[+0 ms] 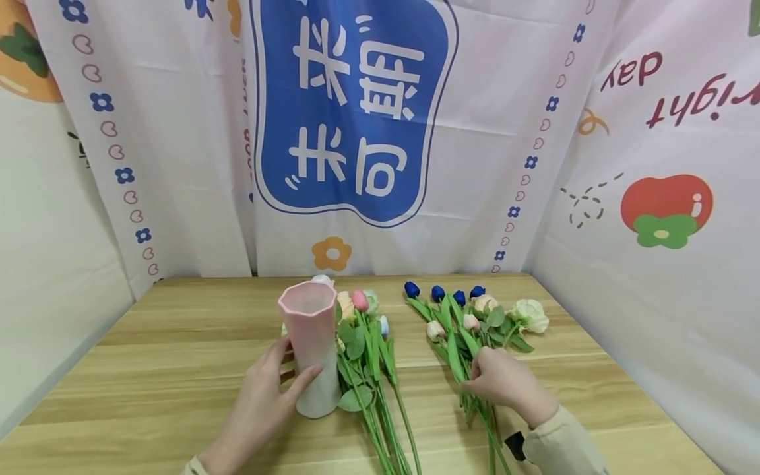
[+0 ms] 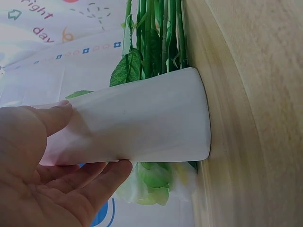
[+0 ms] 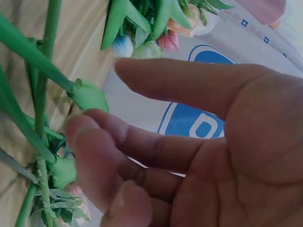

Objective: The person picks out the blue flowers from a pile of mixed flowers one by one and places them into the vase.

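Observation:
A pink-to-white vase [image 1: 313, 336] stands upright on the table, left of centre. My left hand [image 1: 264, 399] holds it from the left, thumb on the near side and fingers round the other, as the left wrist view shows on the white lower wall [image 2: 142, 118]. Just right of the vase lies one bunch of flowers [image 1: 359, 301] with green stems toward me. Over the stems of a second bunch, with blue tulips [image 1: 438, 293] and a white rose [image 1: 530, 315], hovers my right hand [image 1: 507, 382]. Its thumb and bent fingers [image 3: 156, 151] are apart with nothing between them.
The wooden table [image 1: 178, 369] runs back to a printed white cloth [image 1: 475, 198] hung behind it and along both sides. A small black object [image 1: 515, 445] lies beside the right sleeve [image 1: 564, 445].

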Tool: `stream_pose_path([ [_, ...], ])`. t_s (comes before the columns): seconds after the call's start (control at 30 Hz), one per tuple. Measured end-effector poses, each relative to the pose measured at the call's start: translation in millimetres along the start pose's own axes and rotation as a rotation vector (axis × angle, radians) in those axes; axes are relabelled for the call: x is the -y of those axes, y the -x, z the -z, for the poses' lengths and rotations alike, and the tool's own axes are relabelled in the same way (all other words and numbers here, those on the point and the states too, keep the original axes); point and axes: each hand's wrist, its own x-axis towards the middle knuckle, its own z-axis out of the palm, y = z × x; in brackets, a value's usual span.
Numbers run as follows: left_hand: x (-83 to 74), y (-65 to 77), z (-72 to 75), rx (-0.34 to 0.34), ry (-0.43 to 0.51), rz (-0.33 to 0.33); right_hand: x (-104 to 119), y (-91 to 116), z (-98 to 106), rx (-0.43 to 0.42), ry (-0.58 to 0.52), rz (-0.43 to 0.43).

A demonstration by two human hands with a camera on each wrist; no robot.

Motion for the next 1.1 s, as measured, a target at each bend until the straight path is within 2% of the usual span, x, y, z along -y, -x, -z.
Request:
stream_pose_path([
  [0.4, 1.8, 1.4, -0.1, 0.017, -0.004, 0.021, 0, -1, -8, 0.052, 0.055, -0.021],
  [0.73, 1.0, 0.1, 0.3, 0.009, -0.009, 0.002, 1, -1, -11, 0.044, 0.065, 0.001],
  [1.1, 1.4, -0.2, 1.0, 0.016, -0.011, 0.015, 0, -4, -14, 0.050, 0.082, 0.001],
])
